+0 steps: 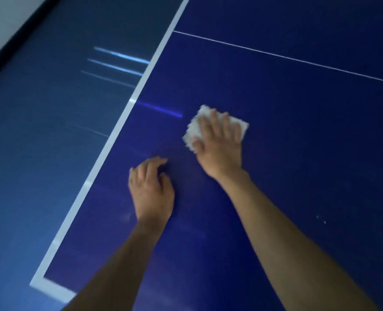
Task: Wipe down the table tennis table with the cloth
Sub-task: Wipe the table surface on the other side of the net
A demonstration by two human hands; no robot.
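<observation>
White and fluffy by the look of it, judged light, limp and soft, with no stiffness for pushing by an edge. Pressed flat against the glossy blue surface [298, 153] under the right hand [219, 144], straight spread fingers laid across the cloth [193, 131], palm off its near side. Best worked just so, by downward pressure over the middle, or with a fold bunched under the fingertips. Likely to roll up or slide out from under the palm on so slick a top if pressed too lightly. Nothing to break, hardly any weight to manage. Roughly squarish as folded, perhaps slightly longer across, with the long axis slanting away from the white border line [123, 122] and one ragged corner aimed back toward it; hard to judge further with the middle hidden and the edges blurred. Lying inboard of the border line, clearly apart from it. Nearer that line, the left hand [151, 189], low on or just over the surface, fingers loosely curled, holding nothing, apart from the cloth. Farther along, a thin white line [275, 55] branching off the border line across the surface. Beyond the border line, on the side away from the cloth, shiny blue floor [51, 131] with streaked reflections. Well away from the border line, a few pale specks [320, 218], probably dust not yet wiped.
</observation>
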